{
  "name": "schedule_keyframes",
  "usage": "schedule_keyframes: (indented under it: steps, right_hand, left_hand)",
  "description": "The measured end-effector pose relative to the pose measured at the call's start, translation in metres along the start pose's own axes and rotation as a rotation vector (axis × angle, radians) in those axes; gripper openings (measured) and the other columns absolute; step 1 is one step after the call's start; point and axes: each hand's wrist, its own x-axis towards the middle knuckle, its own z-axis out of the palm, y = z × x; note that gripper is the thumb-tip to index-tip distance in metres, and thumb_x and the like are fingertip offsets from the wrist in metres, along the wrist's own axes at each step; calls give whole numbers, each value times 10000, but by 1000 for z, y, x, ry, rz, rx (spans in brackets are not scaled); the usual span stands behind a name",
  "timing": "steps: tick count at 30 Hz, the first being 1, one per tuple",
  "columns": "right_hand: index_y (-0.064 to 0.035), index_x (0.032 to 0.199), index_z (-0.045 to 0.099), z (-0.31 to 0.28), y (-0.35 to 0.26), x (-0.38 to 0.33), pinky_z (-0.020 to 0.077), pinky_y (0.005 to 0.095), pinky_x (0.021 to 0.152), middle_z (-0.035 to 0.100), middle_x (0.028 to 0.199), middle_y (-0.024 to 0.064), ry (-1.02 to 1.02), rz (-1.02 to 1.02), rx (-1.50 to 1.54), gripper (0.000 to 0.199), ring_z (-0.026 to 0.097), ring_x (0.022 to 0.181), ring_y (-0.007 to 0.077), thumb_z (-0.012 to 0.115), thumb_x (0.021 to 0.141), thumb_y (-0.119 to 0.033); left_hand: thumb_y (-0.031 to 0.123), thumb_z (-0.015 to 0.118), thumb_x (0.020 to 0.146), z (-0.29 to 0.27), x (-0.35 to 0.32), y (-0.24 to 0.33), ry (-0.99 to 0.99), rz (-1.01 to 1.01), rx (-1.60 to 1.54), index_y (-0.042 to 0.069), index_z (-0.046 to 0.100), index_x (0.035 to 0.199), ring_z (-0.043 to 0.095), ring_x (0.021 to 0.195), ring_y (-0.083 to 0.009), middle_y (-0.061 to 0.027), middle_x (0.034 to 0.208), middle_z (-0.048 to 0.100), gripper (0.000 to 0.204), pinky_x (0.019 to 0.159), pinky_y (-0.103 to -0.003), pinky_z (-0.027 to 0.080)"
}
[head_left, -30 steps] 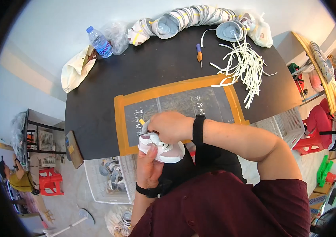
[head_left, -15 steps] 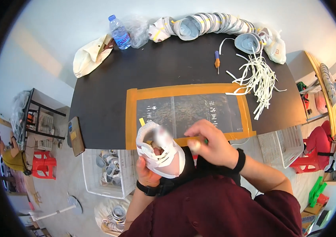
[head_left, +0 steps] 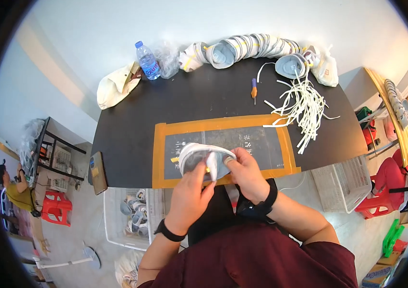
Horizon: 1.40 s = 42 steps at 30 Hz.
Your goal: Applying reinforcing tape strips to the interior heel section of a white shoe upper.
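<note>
A white and grey shoe upper (head_left: 194,154) is held over the near edge of the taped mat, its grey-lined opening facing up. My left hand (head_left: 190,198) grips its near left side, with fingers reaching into the opening. On the right, my right hand (head_left: 249,180) pinches the rim, thumb inside and fingers outside. A white flap, perhaps the tongue, stands up between the two hands. The upper's underside is hidden from view.
On the dark table (head_left: 175,101) are a blue-handled pointed tool (head_left: 254,90), a pile of white laces (head_left: 304,108), a row of nested shoe uppers (head_left: 256,47), a water bottle (head_left: 148,62), a cream cap (head_left: 116,87) and a phone (head_left: 98,172). White crates (head_left: 157,211) flank it below.
My right hand, apart from the shoe upper before, now grips its rim. The upper has turned so its opening faces up, and sits farther over the mat. My left hand's fingers have moved inside.
</note>
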Motion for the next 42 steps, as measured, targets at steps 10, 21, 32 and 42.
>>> schedule_keyframes:
  steps: [10, 21, 32, 42]
  right_hand:
    - [51, 1300, 472, -31, 6, -24, 538, 358, 811, 599, 1192, 170, -71, -106, -236, 384, 641, 1025, 243, 510, 942, -83]
    - [-129, 978, 614, -37, -9, -17, 560, 388, 632, 583, 1113, 49, -134, -620, -1083, 151, 675, 801, 256, 621, 888, -250]
    - [-105, 936, 553, -34, 7, -9, 553, 386, 591, 585, 1082, 40, -151, -694, -1099, 114, 677, 712, 249, 617, 855, -154]
    - [-42, 1210, 566, -31, 0, -7, 561, 387, 607, 563, 1114, 79, -156, -613, -1120, 380, 689, 747, 255, 622, 856, -170]
  left_hand:
    - [74, 676, 748, 32, 8, -12, 40, 314, 293, 82, 625, 1218, 582, 866, -288, -84, 932, 616, 473, 715, -400, 448]
    - [96, 673, 739, -12, 31, 13, -9, 382, 218, 81, 689, 993, 564, 1058, -299, -84, 1028, 642, 255, 886, -433, 435]
    - [83, 682, 745, 10, 108, -16, -211, 565, 512, 90, 685, 816, 379, 1345, -377, -110, 1381, 514, 72, 1087, -531, 316]
    - [104, 713, 722, 23, 120, -26, -244, 537, 507, 63, 686, 751, 419, 1309, -343, -103, 1227, 580, 57, 1032, -511, 365]
